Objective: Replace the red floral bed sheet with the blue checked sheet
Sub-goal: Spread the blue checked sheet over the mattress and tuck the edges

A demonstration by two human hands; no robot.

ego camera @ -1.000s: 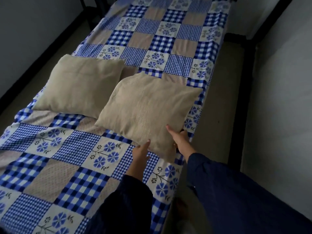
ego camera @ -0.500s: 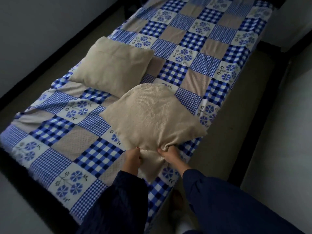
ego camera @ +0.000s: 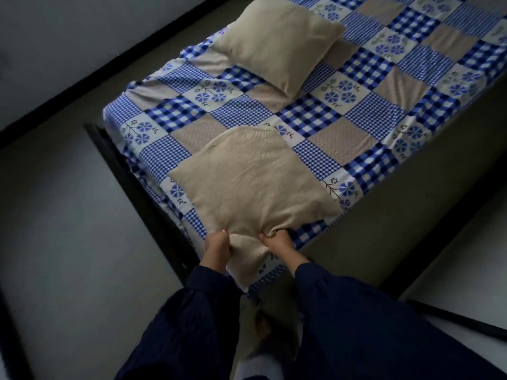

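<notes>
Your fingers on the left hand are curled in tight, bunching the near edge of the beige pillow, and the right hand is doing the same just beside it, knuckles folded, cloth pinched hard between thumb and fingers. Both grips sit close together on that one gathered edge, and the fabric puckers between them. The pillow lies diamond-wise, one corner drooping toward you between your dark sleeves, the rest resting flat. Under the pillow, there's the blue checked sheet, spread smooth across the mattress, its long axis running away from the pillow toward the upper right, its short end passing under the pillow and off to the pillow's left. The sheet's near corner hangs just below the gripped edge, right at your wrists. Beyond the pillow, up and a touch right, the second pillow lies flat on the sheet, well apart from the first. Left of the pillow, the black bed frame runs along the sheet's short end.
</notes>
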